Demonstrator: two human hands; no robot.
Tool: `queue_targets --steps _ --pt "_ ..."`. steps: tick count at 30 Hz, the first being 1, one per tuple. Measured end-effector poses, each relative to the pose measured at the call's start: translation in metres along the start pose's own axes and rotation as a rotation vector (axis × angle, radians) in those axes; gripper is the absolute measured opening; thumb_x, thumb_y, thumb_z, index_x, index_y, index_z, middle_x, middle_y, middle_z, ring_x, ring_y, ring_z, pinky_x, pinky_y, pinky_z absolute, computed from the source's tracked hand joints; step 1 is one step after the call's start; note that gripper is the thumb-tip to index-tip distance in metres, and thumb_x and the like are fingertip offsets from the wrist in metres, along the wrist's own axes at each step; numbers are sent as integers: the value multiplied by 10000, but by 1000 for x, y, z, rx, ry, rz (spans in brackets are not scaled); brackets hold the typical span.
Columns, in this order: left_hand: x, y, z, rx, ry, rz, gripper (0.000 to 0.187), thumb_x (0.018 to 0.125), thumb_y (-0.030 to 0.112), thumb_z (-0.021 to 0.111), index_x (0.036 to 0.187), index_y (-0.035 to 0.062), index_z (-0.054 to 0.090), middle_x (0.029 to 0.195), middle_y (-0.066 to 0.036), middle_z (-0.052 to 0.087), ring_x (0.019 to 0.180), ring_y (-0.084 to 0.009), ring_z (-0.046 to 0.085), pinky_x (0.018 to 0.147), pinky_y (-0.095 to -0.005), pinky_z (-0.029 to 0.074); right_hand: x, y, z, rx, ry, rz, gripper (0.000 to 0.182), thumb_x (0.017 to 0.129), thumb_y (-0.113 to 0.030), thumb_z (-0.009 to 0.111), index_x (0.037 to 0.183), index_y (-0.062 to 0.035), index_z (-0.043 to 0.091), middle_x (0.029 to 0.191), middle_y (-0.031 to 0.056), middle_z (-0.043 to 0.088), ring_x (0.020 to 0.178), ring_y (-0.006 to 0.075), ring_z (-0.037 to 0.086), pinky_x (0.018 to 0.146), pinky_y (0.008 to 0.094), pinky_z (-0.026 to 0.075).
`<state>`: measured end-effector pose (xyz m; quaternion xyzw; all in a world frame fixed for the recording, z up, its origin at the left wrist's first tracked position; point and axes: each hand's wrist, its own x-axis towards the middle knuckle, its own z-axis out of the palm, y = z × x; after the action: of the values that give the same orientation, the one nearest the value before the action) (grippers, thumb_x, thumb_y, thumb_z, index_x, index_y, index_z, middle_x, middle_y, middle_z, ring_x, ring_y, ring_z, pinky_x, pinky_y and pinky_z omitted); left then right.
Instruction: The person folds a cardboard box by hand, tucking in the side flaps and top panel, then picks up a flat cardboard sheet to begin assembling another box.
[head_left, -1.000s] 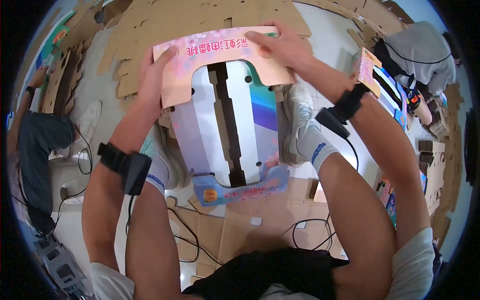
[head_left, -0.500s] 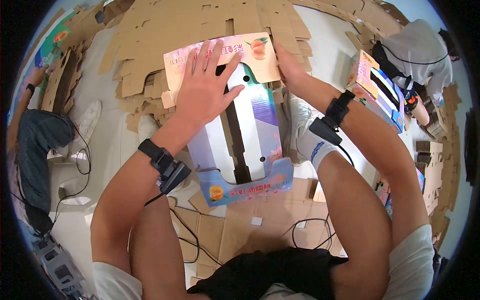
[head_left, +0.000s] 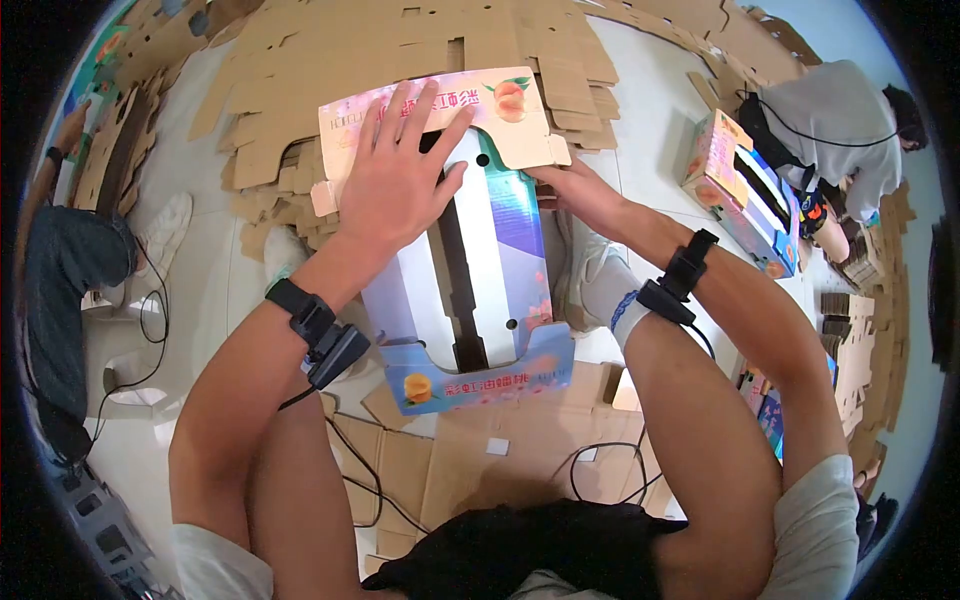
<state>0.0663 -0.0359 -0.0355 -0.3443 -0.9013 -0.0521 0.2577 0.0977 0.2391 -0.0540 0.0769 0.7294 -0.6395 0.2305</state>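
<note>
Between the knees, the printed carton (head_left: 470, 250), long axis twelve-to-six, is pressed by the spread left hand (head_left: 395, 185); its three-o'clock edge is gripped by the right hand (head_left: 580, 195)

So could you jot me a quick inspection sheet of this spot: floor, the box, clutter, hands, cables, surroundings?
Surface: pale tiled floor, largely covered in cardboard.
Job's things: printed carton, part folded, between the person's feet; pink peach-printed flap at its far end.
Clutter: flat brown cardboard blanks beyond; cardboard scraps nearer.
Hands: left hand pressed flat on the flap and box; right hand at the box's right edge, grip unclear.
Cables: black wires from both wrist devices.
Surroundings: seated person beside an assembled carton; another person on the left.
</note>
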Motion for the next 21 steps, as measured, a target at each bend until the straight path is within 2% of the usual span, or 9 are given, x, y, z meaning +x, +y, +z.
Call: queue_targets --steps 2,5,8,9,15,18,21 --pt "-1 0 0 2 -1 -2 636 1046 410 615 1649 292 449 1704 -160 371 1574 -384 330 1303 -553 257 -3 -3 5 -45 20 4 621 1076 -453 641 1571 -111 484 1318 51 680 1175 157 642 985 354 522" --pt "0 1 0 1 11 -3 641 1035 398 625 1643 282 458 1693 -165 386 1565 -391 343 1296 -553 270 -3 0 21 -198 159 -131 586 1121 -456 544 1539 -48 492 1295 161 700 1136 261 683 985 380 528" --pt "-1 2 2 14 22 4 645 1022 383 635 1635 264 471 1680 -170 404 1555 -398 360 1290 -558 281 5 6 24 -488 135 -216 606 1153 -460 430 1527 17 440 1291 284 685 1150 418 676 996 449 527" --pt "-1 2 3 18 27 9 645 1018 378 638 1632 259 475 1676 -172 409 1551 -401 366 1288 -561 284 8 12 29 -521 216 -351 605 1165 -456 353 1429 69 499 1234 371 671 1143 538 638 990 524 516" --pt "-4 5 4 0 31 5 642 1010 342 644 1624 244 484 1659 -190 421 1544 -414 373 1287 -578 280 13 20 34 -626 360 -262 616 1155 -456 374 1196 109 617 1038 397 686 1013 581 652 944 564 521" --pt "-4 9 1 -11 4 -8 641 1012 339 641 1625 237 482 1657 -197 417 1549 -417 363 1290 -581 274 14 15 19 -633 230 -162 591 1157 -435 378 1230 95 627 1017 359 699 972 503 688 943 535 531" --pt "-5 6 0 -43 13 -15 658 988 277 653 1622 227 485 1656 -199 412 1554 -421 351 1293 -583 269 14 25 6 -301 235 -200 464 1141 -302 408 1237 80 654 996 284 716 936 375 693 925 484 537"
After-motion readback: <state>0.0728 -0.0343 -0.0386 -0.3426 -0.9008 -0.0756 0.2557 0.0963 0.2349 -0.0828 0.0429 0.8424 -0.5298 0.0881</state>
